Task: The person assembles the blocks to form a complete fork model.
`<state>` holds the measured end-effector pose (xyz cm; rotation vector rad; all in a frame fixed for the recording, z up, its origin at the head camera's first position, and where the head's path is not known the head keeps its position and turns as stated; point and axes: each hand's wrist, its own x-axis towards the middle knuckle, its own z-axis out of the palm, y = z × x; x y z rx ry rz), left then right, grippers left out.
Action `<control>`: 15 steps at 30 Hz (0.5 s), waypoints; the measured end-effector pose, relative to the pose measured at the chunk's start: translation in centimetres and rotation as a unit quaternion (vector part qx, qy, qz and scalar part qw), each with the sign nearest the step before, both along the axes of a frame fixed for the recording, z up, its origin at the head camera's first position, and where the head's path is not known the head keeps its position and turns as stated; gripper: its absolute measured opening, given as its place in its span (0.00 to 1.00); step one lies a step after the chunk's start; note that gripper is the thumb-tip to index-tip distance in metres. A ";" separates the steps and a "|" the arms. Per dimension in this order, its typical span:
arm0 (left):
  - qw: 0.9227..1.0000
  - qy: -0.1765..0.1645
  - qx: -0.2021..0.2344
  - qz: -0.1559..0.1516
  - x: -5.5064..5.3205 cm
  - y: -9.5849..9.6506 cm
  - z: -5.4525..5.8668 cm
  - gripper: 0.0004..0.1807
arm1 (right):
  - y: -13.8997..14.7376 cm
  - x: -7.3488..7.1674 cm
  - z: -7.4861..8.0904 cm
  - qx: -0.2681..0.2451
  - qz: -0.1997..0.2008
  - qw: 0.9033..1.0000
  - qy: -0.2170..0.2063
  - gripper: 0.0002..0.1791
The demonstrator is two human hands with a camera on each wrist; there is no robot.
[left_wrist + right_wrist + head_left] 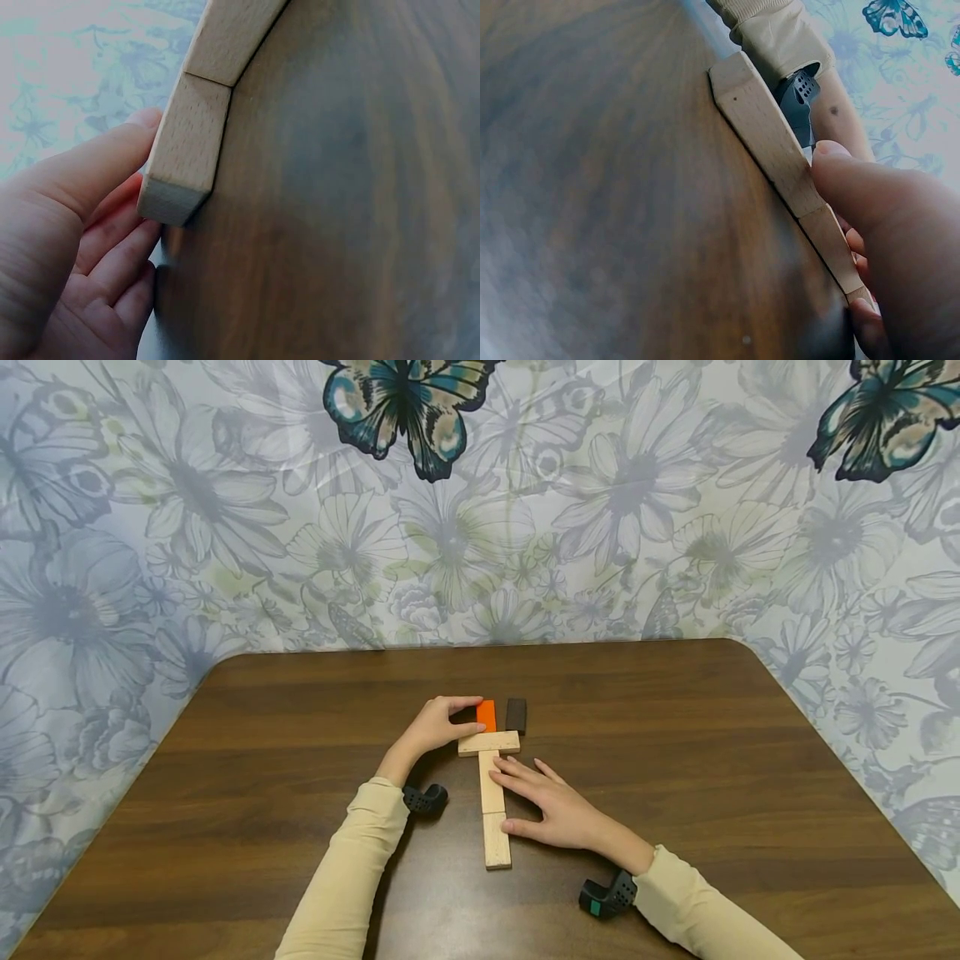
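Near the middle of the table, my left hand (438, 724) pinches an orange block (487, 716) between thumb and fingers. A dark brown block (516, 715) stands to the right of it, with a gap between. Just in front lies a crosswise plain wooden block (480, 744). Two more plain blocks, an upper one (489, 782) and a lower one (497, 843), run end to end toward me, forming a T with it. My right hand (558, 810) is spread beside this stem, fingertips at the upper block and thumb at the lower one. In the left wrist view the orange block is mostly hidden.
The brown wooden table (712, 743) has rounded far corners. Behind its far edge hangs a flowered cloth (630, 527) with large butterflies. A black wrist device sits on each wrist, a left one (426, 800) and a right one (609, 895).
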<state>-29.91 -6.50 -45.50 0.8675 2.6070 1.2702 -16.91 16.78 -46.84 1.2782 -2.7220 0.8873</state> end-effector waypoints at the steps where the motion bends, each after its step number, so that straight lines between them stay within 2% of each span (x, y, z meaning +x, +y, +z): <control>1: 1.000 0.001 -0.001 0.000 -0.1 0.0 0.1 0.29 | 0.0 -0.1 0.1 -0.001 0.000 1.000 0.000 0.37; 5: 1.000 0.003 -0.009 -0.002 -0.1 -0.2 0.8 0.30 | -0.1 -0.1 0.3 0.001 -0.001 1.000 -0.006 0.37; 8: 1.000 0.000 -0.007 0.005 0.4 -0.4 1.7 0.30 | -0.1 0.1 0.3 -0.001 -0.004 1.000 -0.009 0.37; 12: 1.000 0.000 -0.001 0.024 1.5 -1.4 3.3 0.28 | -0.1 0.4 0.2 -0.009 -0.005 1.000 -0.010 0.38; 15: 0.999 0.009 0.001 0.038 2.8 -2.8 5.0 0.28 | -0.2 0.2 0.2 -0.014 -0.004 1.000 -0.007 0.38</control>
